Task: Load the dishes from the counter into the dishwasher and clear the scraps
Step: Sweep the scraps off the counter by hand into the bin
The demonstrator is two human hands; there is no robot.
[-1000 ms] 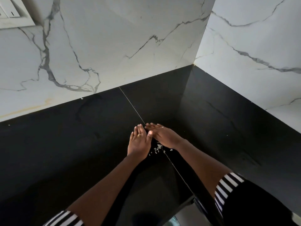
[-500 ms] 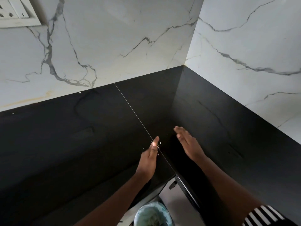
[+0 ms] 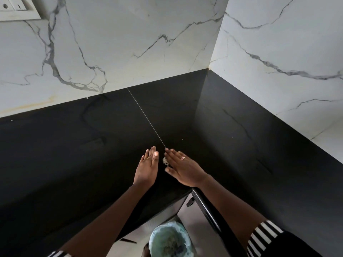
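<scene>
A small pale heap of food scraps [image 3: 165,161] lies on the black counter [image 3: 74,154] near its inner front corner. My left hand [image 3: 147,167] stands on its edge just left of the heap, fingers straight. My right hand [image 3: 183,168] lies flat and straight-fingered just right of the heap, its side against the scraps. The two hands close the scraps in between them. A few stray crumbs [image 3: 182,139] dot the counter farther back. No dishes are in view.
A bin lined with a pale green bag [image 3: 169,240] stands on the floor below the counter's corner, with scraps inside. White marble walls [image 3: 130,39] meet behind the counter. A wall socket [image 3: 16,8] sits at top left.
The hands were joined over the scraps, then spread apart, and have now come back together around a small heap. The view has shifted so the bin shows.
</scene>
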